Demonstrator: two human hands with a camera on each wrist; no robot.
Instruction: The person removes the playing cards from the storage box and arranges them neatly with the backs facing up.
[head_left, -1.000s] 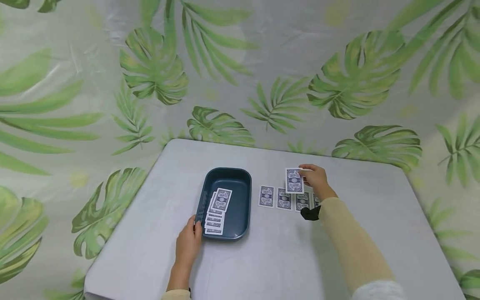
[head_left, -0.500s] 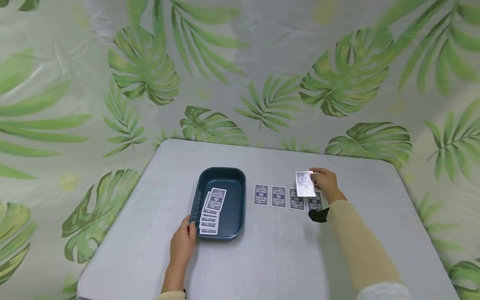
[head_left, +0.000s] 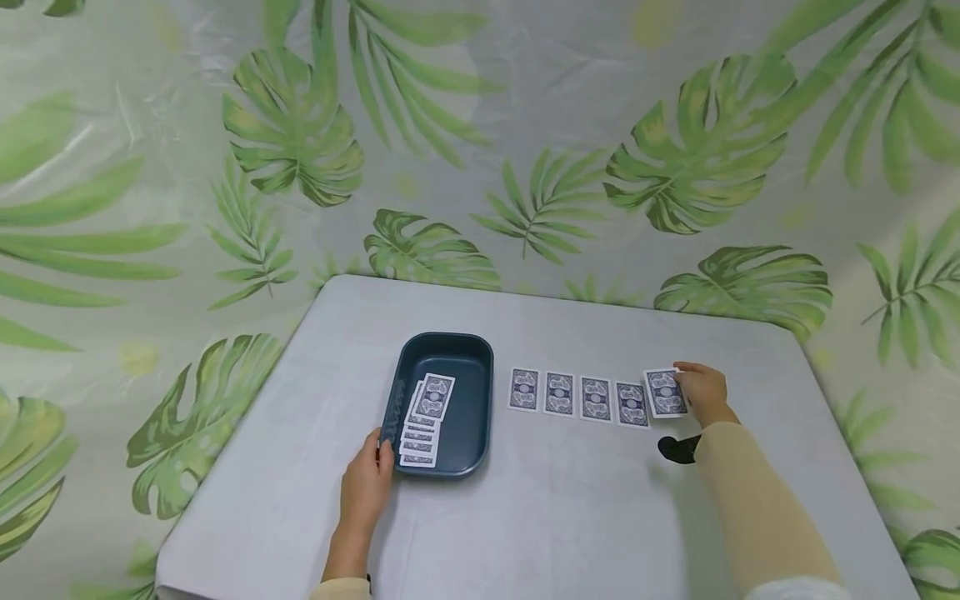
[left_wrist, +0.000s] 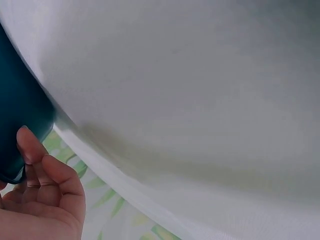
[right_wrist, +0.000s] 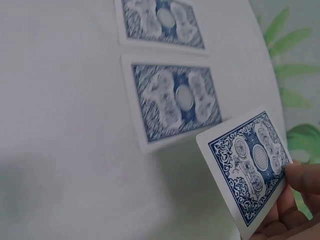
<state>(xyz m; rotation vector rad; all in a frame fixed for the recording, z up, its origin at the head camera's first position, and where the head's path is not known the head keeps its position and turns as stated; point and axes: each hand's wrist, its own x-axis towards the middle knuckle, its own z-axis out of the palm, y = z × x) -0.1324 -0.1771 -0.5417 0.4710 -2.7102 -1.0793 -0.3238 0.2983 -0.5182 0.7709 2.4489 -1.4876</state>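
My right hand (head_left: 703,394) pinches a playing card (head_left: 664,393) by its right edge, its blue patterned back facing up. In the right wrist view that card (right_wrist: 250,167) is tilted and held above the cloth, with the thumb on top. To its left lies a row of several face-down cards (head_left: 596,398) on the table. My left hand (head_left: 366,482) grips the lower left rim of a dark blue tray (head_left: 480,417); the left wrist view shows the fingers at the tray's corner (left_wrist: 25,95). Inside the tray, along its left side, several overlapping cards (head_left: 433,397) lie back side up.
A white cloth covers the table (head_left: 540,517). Behind it hangs a curtain (head_left: 525,100) printed with green leaves. A black strap-like piece (head_left: 678,450) is at my right wrist.
My right hand has carried its card rightward and toward me, past the fourth card to the right end of the row. My left hand stays on the tray.
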